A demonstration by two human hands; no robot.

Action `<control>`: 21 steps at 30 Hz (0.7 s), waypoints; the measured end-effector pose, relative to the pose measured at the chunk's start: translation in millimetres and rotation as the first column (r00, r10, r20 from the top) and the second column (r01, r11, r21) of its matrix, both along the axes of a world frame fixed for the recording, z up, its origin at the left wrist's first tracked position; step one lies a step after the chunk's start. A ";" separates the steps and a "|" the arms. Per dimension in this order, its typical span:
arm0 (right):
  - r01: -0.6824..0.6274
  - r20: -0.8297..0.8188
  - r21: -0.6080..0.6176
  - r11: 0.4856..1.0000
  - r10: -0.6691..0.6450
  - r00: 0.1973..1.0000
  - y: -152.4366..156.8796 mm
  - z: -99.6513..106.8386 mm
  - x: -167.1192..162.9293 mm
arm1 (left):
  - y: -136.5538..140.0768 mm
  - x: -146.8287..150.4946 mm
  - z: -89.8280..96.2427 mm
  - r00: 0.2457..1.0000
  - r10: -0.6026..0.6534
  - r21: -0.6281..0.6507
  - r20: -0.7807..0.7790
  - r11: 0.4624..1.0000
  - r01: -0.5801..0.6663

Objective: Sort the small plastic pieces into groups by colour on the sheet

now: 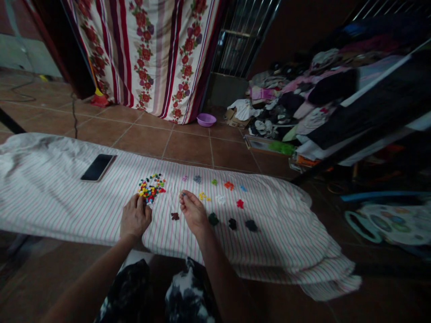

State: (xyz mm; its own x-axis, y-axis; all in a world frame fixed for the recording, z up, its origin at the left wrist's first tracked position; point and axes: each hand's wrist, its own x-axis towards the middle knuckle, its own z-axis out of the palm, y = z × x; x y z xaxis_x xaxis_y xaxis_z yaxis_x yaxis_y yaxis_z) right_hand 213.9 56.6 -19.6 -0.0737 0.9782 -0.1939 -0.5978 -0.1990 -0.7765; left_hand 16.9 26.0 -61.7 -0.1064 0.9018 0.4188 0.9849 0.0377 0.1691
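My left hand (pixel 135 217) rests on the striped cloth, its fingers apart and their tips at the near edge of a mixed pile of small colourful pieces (pixel 150 190). Closed in a pinch, my right hand (pixel 193 211) is just above the cloth with a small greyish piece (pixel 183 194) between thumb and fingertips. Around it lie little single-colour heaps: brown (pixel 175 216), yellow (pixel 203 196), white (pixel 220 199), red (pixel 239 203), orange (pixel 229 185), grey (pixel 197 179) and dark green (pixel 213 219). The pieces are too small to name exactly.
A phone (pixel 98 167) lies left of the pile on the striped cloth (pixel 286 242). Beyond, on the tiled floor, are a purple basin (pixel 206 120) and a red broom (pixel 100 99) by a floral curtain (pixel 144 58). Heaped clothes (pixel 279 98) fill the right side.
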 end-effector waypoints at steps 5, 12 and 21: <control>-0.061 -0.170 -0.096 0.993 0.044 0.984 -12.5 4.5 2.9 | -0.9 0.8 2.6 1.000 0.014 -0.017 0.026 1.000 -0.013; 0.070 -0.024 -0.138 0.988 -0.074 0.997 -33.7 5.8 17.9 | -2.3 -0.3 5.8 0.999 -0.003 -0.023 0.035 1.000 0.003; 0.462 0.603 0.083 0.883 -0.414 0.683 -76.4 -19.8 124.8 | -4.6 -1.2 6.9 0.999 -0.013 -0.045 0.038 0.999 0.015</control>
State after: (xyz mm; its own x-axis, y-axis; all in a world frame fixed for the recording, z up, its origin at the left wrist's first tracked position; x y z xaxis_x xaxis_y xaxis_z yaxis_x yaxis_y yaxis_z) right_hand 338.7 -19.8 -39.4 0.5115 0.8512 -0.1175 -0.0603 -0.1009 -0.9931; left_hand 15.7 21.4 -54.9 -0.1089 0.9212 0.3736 0.9782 0.0325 0.2049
